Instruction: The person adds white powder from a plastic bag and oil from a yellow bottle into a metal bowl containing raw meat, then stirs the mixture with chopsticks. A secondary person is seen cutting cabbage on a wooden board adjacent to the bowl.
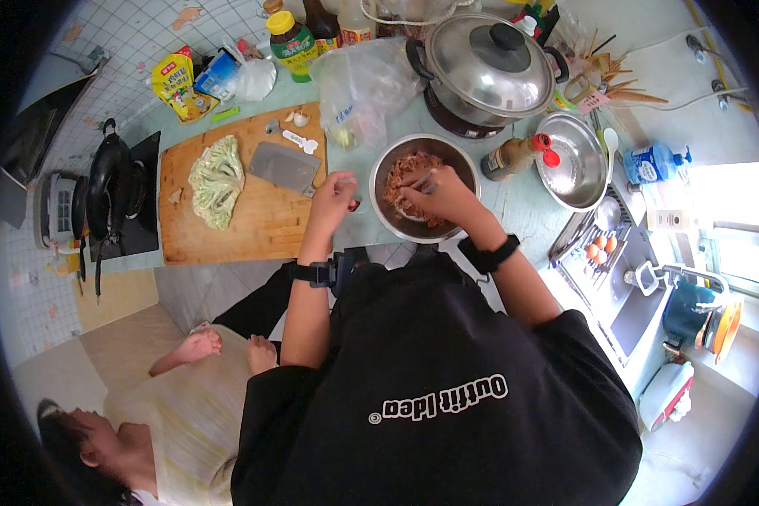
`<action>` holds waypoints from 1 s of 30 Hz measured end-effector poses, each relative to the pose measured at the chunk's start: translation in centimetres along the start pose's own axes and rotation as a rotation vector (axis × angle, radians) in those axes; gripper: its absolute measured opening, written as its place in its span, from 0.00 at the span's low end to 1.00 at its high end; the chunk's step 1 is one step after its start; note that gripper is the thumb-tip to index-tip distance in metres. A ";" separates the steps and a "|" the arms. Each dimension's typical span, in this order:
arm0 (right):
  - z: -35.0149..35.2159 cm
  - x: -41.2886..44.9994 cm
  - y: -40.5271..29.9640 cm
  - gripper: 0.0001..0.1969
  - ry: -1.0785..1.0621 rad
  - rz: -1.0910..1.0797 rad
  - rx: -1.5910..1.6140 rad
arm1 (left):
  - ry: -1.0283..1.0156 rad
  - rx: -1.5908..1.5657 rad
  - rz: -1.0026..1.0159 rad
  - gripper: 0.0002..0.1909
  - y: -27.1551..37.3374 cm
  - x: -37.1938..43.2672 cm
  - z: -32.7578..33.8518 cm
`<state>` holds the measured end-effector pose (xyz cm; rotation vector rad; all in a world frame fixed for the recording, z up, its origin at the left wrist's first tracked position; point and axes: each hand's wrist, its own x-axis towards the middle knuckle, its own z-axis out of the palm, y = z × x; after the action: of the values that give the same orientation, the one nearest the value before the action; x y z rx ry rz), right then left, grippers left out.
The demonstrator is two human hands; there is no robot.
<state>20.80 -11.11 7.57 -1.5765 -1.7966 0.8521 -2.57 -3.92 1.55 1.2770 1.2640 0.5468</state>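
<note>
A stainless steel bowl (377,166) of raw, cut-up meat (405,171) stands on the counter before me. My right hand (439,195) reaches into it, its fingers closed around a thin metal utensil (425,181) whose lower end is hard to make out. Left of the bowl, my left hand (335,201) hovers by the cutting board's edge with curled fingers. It overlaps the handle of a cleaver (284,166), and whether it grips anything is unclear. On the wooden cutting board (265,234) lie the cleaver, a piece of cauliflower (217,180), a white measuring spoon (298,140) and garlic (300,119).
Behind the bowl are a plastic bag (370,82) and a lidded steel pot (490,69). To its right stand a red-capped bottle (512,157) and a steel basin (572,167). Eggs (599,248) sit by the sink (635,322). Another person (183,405) is close on my left.
</note>
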 end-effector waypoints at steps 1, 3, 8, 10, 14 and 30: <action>-0.3 -0.7 0.6 0.10 0.039 0.095 0.063 | -0.022 0.076 -0.040 0.14 -0.4 -0.3 0.3; -1.1 -2.3 2.0 0.10 0.067 0.196 0.127 | 0.005 0.053 0.020 0.13 -1.0 -0.9 -0.6; -3.2 -5.8 3.3 0.14 0.198 0.542 0.504 | 0.163 -0.032 -0.049 0.11 -2.2 -3.3 -4.9; -2.5 -6.8 4.4 0.12 0.230 0.573 0.565 | 0.201 -0.012 -0.045 0.11 -2.5 -4.2 -6.6; 0.1 -8.0 3.4 0.12 0.362 0.653 0.559 | 0.327 -0.104 -0.056 0.11 -5.5 -5.4 -12.6; 3.7 -14.8 10.1 0.18 1.310 0.789 0.693 | 0.766 -0.500 0.032 0.10 -12.1 -12.9 -39.2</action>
<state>25.86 -25.13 -2.95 -1.6452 0.0611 0.4100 -45.52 -3.27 3.08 0.6688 1.5778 1.3644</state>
